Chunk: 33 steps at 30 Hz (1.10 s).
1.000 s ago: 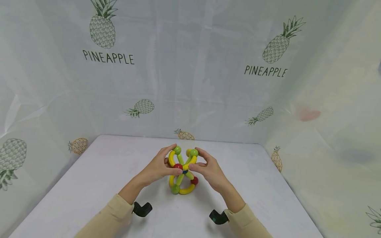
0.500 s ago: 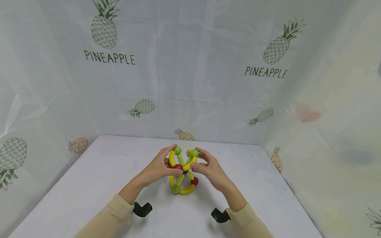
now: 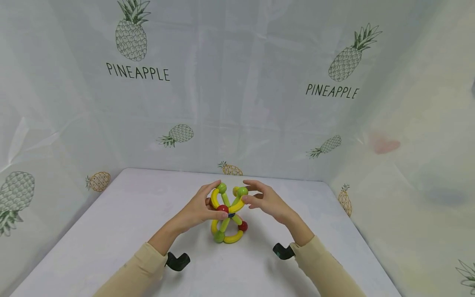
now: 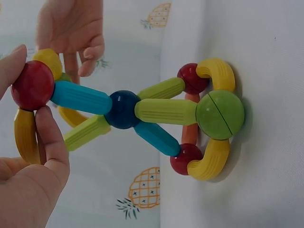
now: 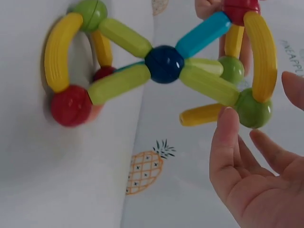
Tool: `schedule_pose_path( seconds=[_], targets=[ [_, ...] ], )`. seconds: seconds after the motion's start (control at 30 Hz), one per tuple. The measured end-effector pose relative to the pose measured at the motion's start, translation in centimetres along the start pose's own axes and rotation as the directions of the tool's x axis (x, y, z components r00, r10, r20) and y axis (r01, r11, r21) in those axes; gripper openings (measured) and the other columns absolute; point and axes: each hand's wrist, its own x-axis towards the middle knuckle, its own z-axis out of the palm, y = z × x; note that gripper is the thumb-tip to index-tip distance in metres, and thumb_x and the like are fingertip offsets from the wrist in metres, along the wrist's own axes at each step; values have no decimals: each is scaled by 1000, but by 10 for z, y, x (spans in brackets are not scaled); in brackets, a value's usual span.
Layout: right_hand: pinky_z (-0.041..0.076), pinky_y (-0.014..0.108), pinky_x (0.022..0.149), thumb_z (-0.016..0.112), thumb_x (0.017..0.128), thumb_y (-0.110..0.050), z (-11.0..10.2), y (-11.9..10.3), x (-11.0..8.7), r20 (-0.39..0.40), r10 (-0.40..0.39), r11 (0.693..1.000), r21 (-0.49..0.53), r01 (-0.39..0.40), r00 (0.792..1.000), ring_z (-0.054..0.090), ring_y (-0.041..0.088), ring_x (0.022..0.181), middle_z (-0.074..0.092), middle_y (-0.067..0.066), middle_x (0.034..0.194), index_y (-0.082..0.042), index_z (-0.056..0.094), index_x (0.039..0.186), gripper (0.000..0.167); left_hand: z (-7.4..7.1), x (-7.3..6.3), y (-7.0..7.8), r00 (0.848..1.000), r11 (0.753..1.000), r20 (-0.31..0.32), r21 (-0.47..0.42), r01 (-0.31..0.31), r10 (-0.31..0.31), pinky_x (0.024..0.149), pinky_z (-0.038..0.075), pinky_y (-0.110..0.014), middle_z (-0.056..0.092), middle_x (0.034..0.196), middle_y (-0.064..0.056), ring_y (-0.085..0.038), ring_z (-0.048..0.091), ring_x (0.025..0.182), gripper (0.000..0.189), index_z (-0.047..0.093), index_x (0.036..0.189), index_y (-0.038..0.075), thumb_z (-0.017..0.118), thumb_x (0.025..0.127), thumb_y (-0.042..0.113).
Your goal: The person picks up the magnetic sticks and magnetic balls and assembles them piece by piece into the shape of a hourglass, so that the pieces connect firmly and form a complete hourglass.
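Note:
A magnetic ball-and-rod model (image 3: pixel 224 225) stands on the white table, two rings of curved yellow rods joined by straight rods through a dark blue ball (image 4: pixel 123 110). My left hand (image 3: pixel 198 208) holds its upper left part, fingers and thumb around a red ball (image 4: pixel 33 85) and the yellow rod beside it. At the upper right, my right hand (image 3: pixel 272 202) has its fingers spread loosely near a green ball (image 5: pixel 254 108), the thumb apart from it. One yellow rod (image 5: pixel 199 115) of the top ring has a free end, seen in the right wrist view.
The white tabletop (image 3: pixel 148 189) spreads around the model. Behind it and at the sides hangs a pale curtain (image 3: pixel 237 82) printed with pineapples. Black wrist-camera mounts (image 3: pixel 178 261) stick out from both beige sleeves (image 3: pixel 326 268).
My right hand has loosened from the upper green ball and front yellow rod and drawn back to the right, its fingers spreading. The left hand and the model stay almost where they were.

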Motion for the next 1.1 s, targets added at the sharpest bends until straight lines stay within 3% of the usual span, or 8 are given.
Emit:
schedule_pose_path(
  seconds=[0.3,0.53,0.77,1.1],
  targets=[
    [62,44,96,71,103,-34,-21,-21,21,97,-27,984,-175,44,995,70,24,115,64,11,144,-18,53,155,58,-1,-2,0,1000,1000,-4,4,2,-2,102,58,-38,21,168,-11,-24,67,118,109,24,169,27,92,85,31],
    [62,40,93,68,103,-36,-24,-31,41,178,-20,961,-268,68,984,72,21,108,69,10,135,-13,61,147,50,-2,-3,1,1000,1000,5,-3,-6,6,102,58,-37,18,169,-11,-24,66,118,106,23,169,26,90,87,27],
    [63,37,91,65,105,-35,-23,-33,52,231,46,958,-287,23,972,72,18,102,73,5,125,-13,65,142,43,-1,-1,0,1000,1000,6,-2,-5,5,102,58,-36,19,169,-12,-23,67,117,108,23,170,25,91,86,32],
    [61,44,97,62,104,-39,-21,-31,57,240,103,959,-282,-32,965,72,18,100,73,8,126,-11,67,139,45,-1,0,-2,1000,1000,12,-5,-17,17,100,59,-34,19,168,-16,-24,67,118,109,21,170,23,90,87,31]
  ],
)
